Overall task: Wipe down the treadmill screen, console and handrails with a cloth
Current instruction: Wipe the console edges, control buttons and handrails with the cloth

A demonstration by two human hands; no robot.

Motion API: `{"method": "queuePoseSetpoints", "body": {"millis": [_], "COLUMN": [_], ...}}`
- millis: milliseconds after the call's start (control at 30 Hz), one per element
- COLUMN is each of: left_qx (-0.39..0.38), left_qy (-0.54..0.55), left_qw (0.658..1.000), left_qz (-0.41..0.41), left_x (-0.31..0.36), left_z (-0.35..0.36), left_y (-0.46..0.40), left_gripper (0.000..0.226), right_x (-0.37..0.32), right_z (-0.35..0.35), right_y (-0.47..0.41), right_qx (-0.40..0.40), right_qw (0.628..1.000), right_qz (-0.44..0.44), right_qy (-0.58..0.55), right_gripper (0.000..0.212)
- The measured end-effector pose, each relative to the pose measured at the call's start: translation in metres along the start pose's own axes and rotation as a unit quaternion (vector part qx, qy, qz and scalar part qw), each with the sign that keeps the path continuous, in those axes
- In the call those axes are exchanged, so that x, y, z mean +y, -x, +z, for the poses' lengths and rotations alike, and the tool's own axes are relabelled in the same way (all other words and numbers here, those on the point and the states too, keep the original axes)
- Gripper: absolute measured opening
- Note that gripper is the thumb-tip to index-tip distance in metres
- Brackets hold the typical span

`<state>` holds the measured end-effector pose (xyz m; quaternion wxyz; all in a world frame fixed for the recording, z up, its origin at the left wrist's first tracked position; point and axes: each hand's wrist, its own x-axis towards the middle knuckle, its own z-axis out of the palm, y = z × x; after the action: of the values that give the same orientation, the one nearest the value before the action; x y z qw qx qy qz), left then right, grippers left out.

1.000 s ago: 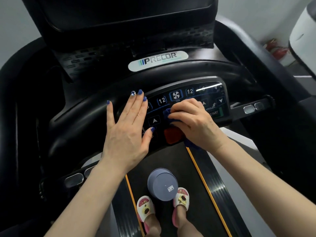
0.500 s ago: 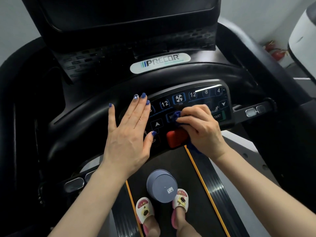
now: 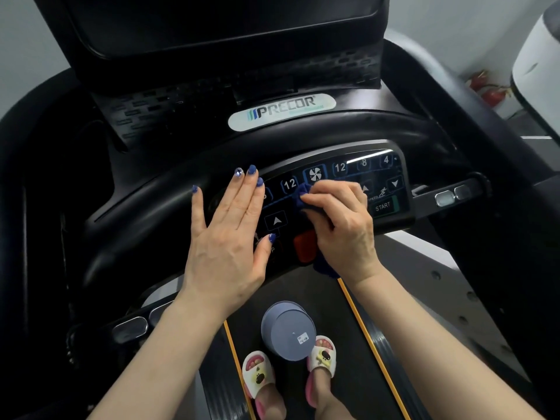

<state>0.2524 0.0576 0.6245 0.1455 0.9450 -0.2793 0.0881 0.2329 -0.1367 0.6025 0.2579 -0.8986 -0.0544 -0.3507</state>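
The black treadmill console (image 3: 385, 174) with lit buttons lies in front of me, under the dark screen (image 3: 224, 22). My right hand (image 3: 342, 225) grips a dark blue cloth (image 3: 303, 195) and presses it on the middle of the button panel, just below the fan button. Most of the cloth is hidden under the hand; a bit hangs below the wrist. My left hand (image 3: 227, 237) rests flat, fingers straight, on the left part of the console and the curved black handrail (image 3: 145, 225). A red stop button (image 3: 304, 247) shows between the hands.
A grey upturned cup-like container (image 3: 288, 331) stands on the treadmill belt (image 3: 357, 368) by my slippered feet. Metal grip sensors (image 3: 451, 195) sit on the right bar, others at lower left (image 3: 130, 328). A white machine (image 3: 539, 65) is at the far right.
My right hand with the cloth slid right and then back left and upward on the button panel, toward the fan button. My left hand stays flat in place.
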Motion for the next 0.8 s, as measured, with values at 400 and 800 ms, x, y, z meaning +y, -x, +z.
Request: {"method": "queuePoseSetpoints", "body": {"millis": [400,800], "left_qx": [0.000,-0.002], "left_qy": [0.000,0.003], "left_qw": [1.000,1.000], "left_qz": [-0.004,-0.008], "left_x": [0.001,0.002], "left_z": [-0.002,-0.001], "left_y": [0.000,0.000], "left_gripper": [0.073,0.073], "right_x": [-0.003,-0.019], "right_z": [0.002,0.016], "right_y": [-0.018,-0.034], "right_qx": [0.022,0.031], "right_qw": [0.999,0.999], "right_qz": [0.024,0.024], "right_qy": [0.011,0.008], "right_gripper": [0.007,0.004]}}
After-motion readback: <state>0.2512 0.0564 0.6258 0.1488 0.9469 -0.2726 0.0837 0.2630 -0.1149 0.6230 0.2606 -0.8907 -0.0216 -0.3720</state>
